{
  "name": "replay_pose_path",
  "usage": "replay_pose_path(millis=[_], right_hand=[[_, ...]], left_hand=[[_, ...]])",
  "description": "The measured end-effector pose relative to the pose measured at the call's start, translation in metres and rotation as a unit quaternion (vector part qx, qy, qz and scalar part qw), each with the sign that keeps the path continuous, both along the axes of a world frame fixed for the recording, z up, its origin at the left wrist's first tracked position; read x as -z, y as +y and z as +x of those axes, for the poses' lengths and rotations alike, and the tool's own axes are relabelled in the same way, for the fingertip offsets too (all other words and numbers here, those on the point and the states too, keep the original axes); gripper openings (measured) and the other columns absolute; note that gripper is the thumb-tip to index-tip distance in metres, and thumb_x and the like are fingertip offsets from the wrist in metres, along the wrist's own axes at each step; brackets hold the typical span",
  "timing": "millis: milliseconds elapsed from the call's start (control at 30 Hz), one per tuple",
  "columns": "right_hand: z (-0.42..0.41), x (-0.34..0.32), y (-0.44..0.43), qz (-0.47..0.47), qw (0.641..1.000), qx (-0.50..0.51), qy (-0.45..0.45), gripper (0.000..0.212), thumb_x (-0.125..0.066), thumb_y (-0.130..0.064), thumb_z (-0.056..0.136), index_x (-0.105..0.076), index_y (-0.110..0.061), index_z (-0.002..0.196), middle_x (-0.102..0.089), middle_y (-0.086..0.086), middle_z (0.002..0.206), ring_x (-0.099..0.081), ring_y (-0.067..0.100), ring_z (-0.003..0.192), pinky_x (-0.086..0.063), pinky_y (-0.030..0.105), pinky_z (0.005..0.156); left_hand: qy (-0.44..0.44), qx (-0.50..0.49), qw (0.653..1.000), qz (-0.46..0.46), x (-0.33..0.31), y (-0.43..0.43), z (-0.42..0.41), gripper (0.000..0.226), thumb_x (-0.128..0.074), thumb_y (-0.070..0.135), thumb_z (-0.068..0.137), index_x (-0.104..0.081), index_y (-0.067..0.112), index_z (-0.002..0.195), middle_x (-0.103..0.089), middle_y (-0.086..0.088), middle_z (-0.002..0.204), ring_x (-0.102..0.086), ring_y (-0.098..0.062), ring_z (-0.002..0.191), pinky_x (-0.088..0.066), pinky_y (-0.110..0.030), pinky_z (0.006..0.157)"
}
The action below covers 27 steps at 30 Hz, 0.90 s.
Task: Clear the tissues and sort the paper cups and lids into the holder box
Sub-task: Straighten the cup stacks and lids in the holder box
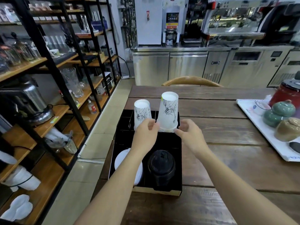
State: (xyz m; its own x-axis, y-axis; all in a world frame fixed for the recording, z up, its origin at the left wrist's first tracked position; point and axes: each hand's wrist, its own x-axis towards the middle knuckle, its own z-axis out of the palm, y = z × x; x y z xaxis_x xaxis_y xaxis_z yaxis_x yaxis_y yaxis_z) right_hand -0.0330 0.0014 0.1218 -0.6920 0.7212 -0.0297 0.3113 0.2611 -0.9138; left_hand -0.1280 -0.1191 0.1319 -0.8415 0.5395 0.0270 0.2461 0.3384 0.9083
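From the head camera, you look down at the black holder box [176, 142] that sits at the left end of the wooden table [227, 127]. Two stacks of white paper cups with black line drawings stand upside down in the far part of the box. The shorter cup stack [141, 112] is at the far left of the box, the taller cup stack [168, 111] just right of it, the two nearly touching at their rims.

Your left hand [145, 133] reaches over the middle of the box, fingers curled in between the two stacks at their lower rims; it touches the cups, but you cannot tell whether it truly grips either stack. Your right hand [189, 133] is at the right side of the taller stack, fingers spread loosely, its fingertips [177, 131] against the stack's bottom rim.

In the near part of the box, a pile of black lids [161, 166] sits in the right compartment and a pile of white lids [123, 161] in the left one, partly hidden by your left forearm.

Well to the right of the box, a white tray [253, 117] on the table carries green lidded jars [280, 112] and a brown jar [288, 129].
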Motion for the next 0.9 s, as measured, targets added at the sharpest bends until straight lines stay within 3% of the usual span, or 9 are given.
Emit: replay_pose_path(millis=[133,200,367,433,500,600,667,767,900], right_hand=[[-0.020,-0.008,0.014,-0.037,0.998,-0.050,0.008,0.085,-0.069,-0.002,0.076,-0.022,-0.016,0.145,-0.048,-0.002,0.128,-0.050,0.017,0.116,-0.039,0.027,0.095],[-0.028,-0.010,0.019,-0.046,0.997,-0.066,-0.003,0.103,-0.071,-0.001,0.073,-0.003,-0.018,0.149,-0.036,0.002,0.147,-0.040,0.019,0.132,-0.033,0.029,0.105],[-0.040,-0.016,0.026,-0.080,0.992,-0.100,0.009,0.111,-0.068,0.006,0.076,0.012,-0.019,0.148,-0.032,-0.009,0.145,-0.035,0.014,0.134,-0.030,0.031,0.110],[-0.043,-0.016,0.026,-0.075,0.991,-0.108,0.022,0.108,-0.067,0.007,0.076,0.010,-0.018,0.148,-0.034,-0.019,0.130,-0.039,0.011,0.129,-0.032,0.028,0.107],[-0.044,-0.016,0.026,-0.065,0.990,-0.119,0.043,0.099,-0.065,0.010,0.075,-0.005,-0.020,0.148,-0.044,-0.028,0.117,-0.050,0.005,0.114,-0.039,0.023,0.098],[-0.045,-0.012,0.030,-0.039,0.987,-0.140,0.061,0.080,-0.064,0.013,0.072,-0.034,-0.045,0.119,-0.055,-0.026,0.109,-0.056,-0.005,0.100,-0.046,0.016,0.087],[-0.046,-0.010,0.032,-0.030,0.987,-0.144,0.065,0.076,-0.065,0.011,0.071,-0.038,-0.051,0.105,-0.059,-0.021,0.110,-0.058,-0.006,0.099,-0.049,0.015,0.085],[-0.048,-0.009,0.033,-0.016,0.987,-0.146,0.066,0.077,-0.066,0.004,0.069,-0.035,-0.053,0.110,-0.063,-0.007,0.116,-0.061,0.010,0.105,-0.050,0.025,0.089],[-0.050,-0.007,0.037,0.007,0.987,-0.146,0.075,0.077,-0.068,0.002,0.067,-0.035,-0.055,0.108,-0.063,-0.007,0.117,-0.060,0.012,0.109,-0.049,0.030,0.092]], left_hand=[[-0.113,0.067,0.987,0.091,-0.022,0.027,-0.011,0.051,-0.044,0.040,0.095,-0.040,0.015,0.139,-0.045,0.012,0.124,-0.042,-0.005,0.115,-0.031,-0.024,0.096],[-0.128,0.086,0.984,0.085,-0.022,0.040,-0.022,0.060,-0.043,0.047,0.094,-0.031,0.017,0.145,-0.040,0.010,0.142,-0.037,-0.009,0.130,-0.028,-0.026,0.104],[-0.165,0.066,0.981,0.083,-0.016,0.062,-0.035,0.095,-0.037,0.083,0.061,-0.025,0.040,0.145,-0.026,0.013,0.155,-0.015,-0.012,0.146,-0.015,-0.048,0.119],[-0.198,0.056,0.973,0.106,-0.010,0.070,-0.040,0.097,-0.036,0.090,0.055,-0.030,0.045,0.141,-0.034,0.015,0.150,-0.020,-0.010,0.143,-0.018,-0.050,0.117],[-0.215,0.051,0.969,0.109,-0.010,0.075,-0.041,0.078,-0.035,0.085,0.068,-0.040,0.044,0.134,-0.050,0.017,0.127,-0.036,-0.008,0.129,-0.025,-0.049,0.115],[-0.211,0.055,0.970,0.110,-0.008,0.079,-0.041,0.047,-0.032,0.070,0.082,-0.050,0.048,0.120,-0.054,0.017,0.105,-0.048,-0.011,0.114,-0.033,-0.047,0.111],[-0.202,0.055,0.971,0.114,-0.006,0.080,-0.041,0.036,-0.034,0.068,0.082,-0.052,0.054,0.110,-0.055,0.017,0.103,-0.050,-0.011,0.111,-0.035,-0.046,0.109],[-0.179,0.056,0.974,0.126,-0.003,0.082,-0.038,0.040,-0.039,0.056,0.091,-0.045,0.044,0.128,-0.054,0.023,0.104,-0.048,-0.009,0.111,-0.035,-0.036,0.105],[-0.142,0.069,0.977,0.140,0.003,0.080,-0.033,0.051,-0.049,0.054,0.086,-0.043,0.035,0.133,-0.058,0.011,0.128,-0.053,-0.011,0.120,-0.038,-0.039,0.108]])
